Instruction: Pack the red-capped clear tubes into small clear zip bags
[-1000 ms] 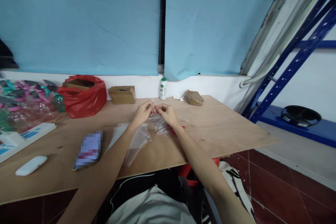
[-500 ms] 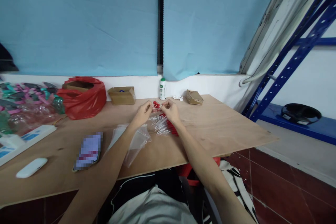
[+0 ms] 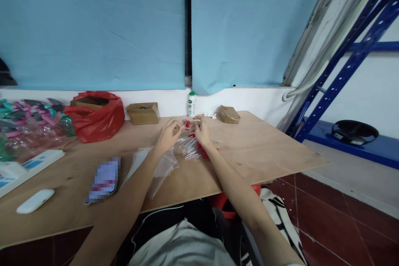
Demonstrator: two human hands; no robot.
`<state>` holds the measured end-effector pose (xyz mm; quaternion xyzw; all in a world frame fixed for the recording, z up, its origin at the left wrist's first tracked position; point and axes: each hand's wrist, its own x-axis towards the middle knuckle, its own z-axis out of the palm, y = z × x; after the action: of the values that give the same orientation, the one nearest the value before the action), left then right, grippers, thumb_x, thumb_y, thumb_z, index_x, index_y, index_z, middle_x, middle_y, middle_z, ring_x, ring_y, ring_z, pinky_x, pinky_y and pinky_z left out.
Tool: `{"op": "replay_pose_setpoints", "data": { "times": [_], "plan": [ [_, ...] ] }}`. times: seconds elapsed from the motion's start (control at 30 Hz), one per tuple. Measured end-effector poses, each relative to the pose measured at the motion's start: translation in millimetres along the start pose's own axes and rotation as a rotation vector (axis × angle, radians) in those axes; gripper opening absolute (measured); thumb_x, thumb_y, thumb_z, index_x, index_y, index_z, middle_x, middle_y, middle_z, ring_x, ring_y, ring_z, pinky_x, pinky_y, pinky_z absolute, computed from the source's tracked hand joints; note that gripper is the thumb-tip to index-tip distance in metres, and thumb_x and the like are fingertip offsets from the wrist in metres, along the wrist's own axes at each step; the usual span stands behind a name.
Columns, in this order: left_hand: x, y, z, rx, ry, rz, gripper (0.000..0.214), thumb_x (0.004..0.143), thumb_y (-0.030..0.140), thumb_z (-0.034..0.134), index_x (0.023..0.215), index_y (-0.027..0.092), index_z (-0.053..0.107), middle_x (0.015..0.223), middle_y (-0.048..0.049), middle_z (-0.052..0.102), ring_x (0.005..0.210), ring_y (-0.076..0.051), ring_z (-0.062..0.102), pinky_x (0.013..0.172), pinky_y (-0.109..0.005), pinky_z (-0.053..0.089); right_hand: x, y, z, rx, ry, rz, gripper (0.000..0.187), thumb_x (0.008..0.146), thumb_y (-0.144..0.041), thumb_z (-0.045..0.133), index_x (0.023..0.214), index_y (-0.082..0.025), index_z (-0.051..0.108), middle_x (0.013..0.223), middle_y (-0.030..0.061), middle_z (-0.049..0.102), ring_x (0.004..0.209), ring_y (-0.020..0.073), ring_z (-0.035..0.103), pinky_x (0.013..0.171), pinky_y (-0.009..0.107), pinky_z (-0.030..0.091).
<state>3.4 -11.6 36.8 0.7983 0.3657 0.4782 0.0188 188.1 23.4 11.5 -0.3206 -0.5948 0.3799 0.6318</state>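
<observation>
My left hand (image 3: 170,134) and my right hand (image 3: 202,131) meet above the table, fingers bent in a pinch. Between them are clear, thin pieces with red ends (image 3: 187,124); their exact kind is too small to make out. Just below lies a pile of slender clear tubes with red ends (image 3: 190,148), partly covered by my right hand and wrist. Flat clear plastic bags (image 3: 163,170) rest beside the pile, partly behind my left forearm.
On the left are a phone (image 3: 104,178), a white oval case (image 3: 35,201), a power strip (image 3: 43,161), a red bag (image 3: 99,120) and spray bottles (image 3: 37,129). Along the wall stand a cardboard box (image 3: 142,114), a white bottle (image 3: 191,106) and a brown package (image 3: 230,114).
My right hand's fingers have shifted and stretched more upright around the red-ended pieces. Fewer red ends show between the hands now. The view has moved slightly.
</observation>
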Motion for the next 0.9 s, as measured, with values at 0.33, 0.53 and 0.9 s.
{"op": "replay_pose_setpoints", "data": {
  "times": [0.33, 0.53, 0.9],
  "plan": [
    [-10.5, -30.0, 2.6, -0.018, -0.094, -0.083, 0.064, 0.096, 0.056, 0.063, 0.148, 0.026, 0.040, 0.148, -0.0149, 0.056, 0.139, -0.031, 0.056, 0.114, -0.045, 0.045, -0.2, -7.9, 1.9, 0.248, -0.078, 0.015, 0.031, 0.085, -0.041, 0.068, 0.095, -0.027, 0.042, 0.077, -0.0052, 0.060, 0.066, 0.0143, 0.061, 0.066, 0.026, 0.055],
    [-9.1, -22.4, -2.3, -0.013, -0.098, -0.198, 0.045, 0.100, 0.057, 0.054, 0.134, 0.028, 0.057, 0.120, -0.0076, 0.072, 0.113, -0.029, 0.070, 0.098, -0.038, 0.052, 0.0, -12.8, -3.4, -0.098, -0.043, -0.151, 0.019, 0.083, -0.036, 0.070, 0.096, -0.021, 0.068, 0.118, 0.0075, 0.064, 0.093, 0.0170, 0.065, 0.084, 0.031, 0.057],
    [-5.9, -18.1, -7.5, -0.141, -0.082, -0.221, 0.035, 0.099, 0.057, 0.057, 0.109, 0.024, 0.065, 0.086, -0.0015, 0.074, 0.079, -0.021, 0.071, 0.078, -0.030, 0.051, -2.2, -16.3, -7.8, -0.180, -0.245, -0.287, 0.051, 0.081, -0.026, 0.074, 0.132, -0.021, 0.070, 0.133, 0.0111, 0.065, 0.115, 0.0230, 0.065, 0.103, 0.039, 0.054]
  ]
}}
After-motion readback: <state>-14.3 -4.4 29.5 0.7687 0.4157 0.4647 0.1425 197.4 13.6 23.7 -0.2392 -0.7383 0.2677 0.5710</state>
